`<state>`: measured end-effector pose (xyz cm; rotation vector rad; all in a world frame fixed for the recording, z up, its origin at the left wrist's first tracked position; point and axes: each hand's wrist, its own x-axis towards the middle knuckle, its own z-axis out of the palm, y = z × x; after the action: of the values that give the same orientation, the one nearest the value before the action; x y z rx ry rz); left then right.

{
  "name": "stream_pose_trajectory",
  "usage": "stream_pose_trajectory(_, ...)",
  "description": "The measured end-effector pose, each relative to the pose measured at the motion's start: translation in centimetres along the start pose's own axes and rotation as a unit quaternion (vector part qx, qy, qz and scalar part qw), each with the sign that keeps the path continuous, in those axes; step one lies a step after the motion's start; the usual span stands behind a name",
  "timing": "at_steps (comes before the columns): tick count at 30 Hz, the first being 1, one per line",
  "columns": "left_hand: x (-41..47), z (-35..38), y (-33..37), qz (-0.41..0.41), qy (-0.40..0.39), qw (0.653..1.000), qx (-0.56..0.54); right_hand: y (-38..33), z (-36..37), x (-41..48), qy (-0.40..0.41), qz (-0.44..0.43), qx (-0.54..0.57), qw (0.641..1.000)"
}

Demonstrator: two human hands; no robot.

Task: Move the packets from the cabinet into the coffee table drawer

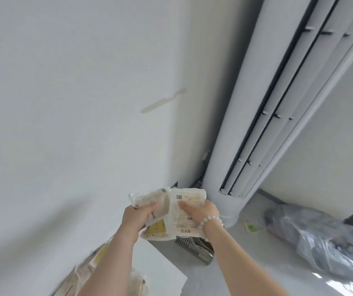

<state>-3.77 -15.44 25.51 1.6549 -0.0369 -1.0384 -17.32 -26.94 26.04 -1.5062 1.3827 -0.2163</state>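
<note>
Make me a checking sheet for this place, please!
Surface: white top, corner showing below the arms.
Job's things: left packet and right packet held up side by side; more packets, blurred, lower left.
Clutter: grey slotted basket, plastic bag and small green-labelled item on the floor.
Hands: left hand grips the left packet; right hand grips the right packet.
Cables: dark cords behind the air conditioner.
Surroundings: white wall with a tape strip.

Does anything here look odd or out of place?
A beige strip like old tape sticks slantwise on the white wall, and a grey slotted plastic basket seems tipped over on the grey floor.
</note>
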Motion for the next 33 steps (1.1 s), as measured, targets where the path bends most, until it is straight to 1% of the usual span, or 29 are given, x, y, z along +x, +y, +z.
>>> stream_pose_trajectory(3,-0.8,4.7,0.5,0.004,-0.073,0.997,0.021,2.3,-4.7,-0.7,0.056,0.032,0.059,0.996)
stream_pose_trajectory(7,-2.4,10.7,0.0,0.007,-0.149,0.987,0.053,5.8,-9.9,-2.4,0.126,0.065,0.142,0.980)
stream_pose_trajectory(12,-6.2,18.0,-1.3,0.009,-0.248,0.961,0.122,10.0,-16.1,-5.7,0.204,0.086,0.210,0.952)
stream_pose_trajectory(16,-10.6,23.4,-3.4,0.022,-0.309,0.938,0.155,14.3,-21.2,-9.3,0.259,0.094,0.242,0.930)
stream_pose_trajectory(19,-14.7,27.0,-5.6,0.029,-0.357,0.921,0.155,18.0,-24.9,-12.4,0.301,0.091,0.259,0.913)
stream_pose_trajectory(24,-22.7,31.9,-10.7,0.024,-0.410,0.894,0.177,25.1,-29.6,-19.4,0.347,0.109,0.302,0.881)
stream_pose_trajectory(28,-29.6,35.6,-16.6,0.019,-0.453,0.859,0.236,31.8,-31.9,-27.1,0.394,0.150,0.329,0.845)
stream_pose_trajectory(33,-39.1,39.9,-24.4,0.022,-0.527,0.793,0.306,39.3,-35.8,-37.8,0.476,0.181,0.348,0.787)
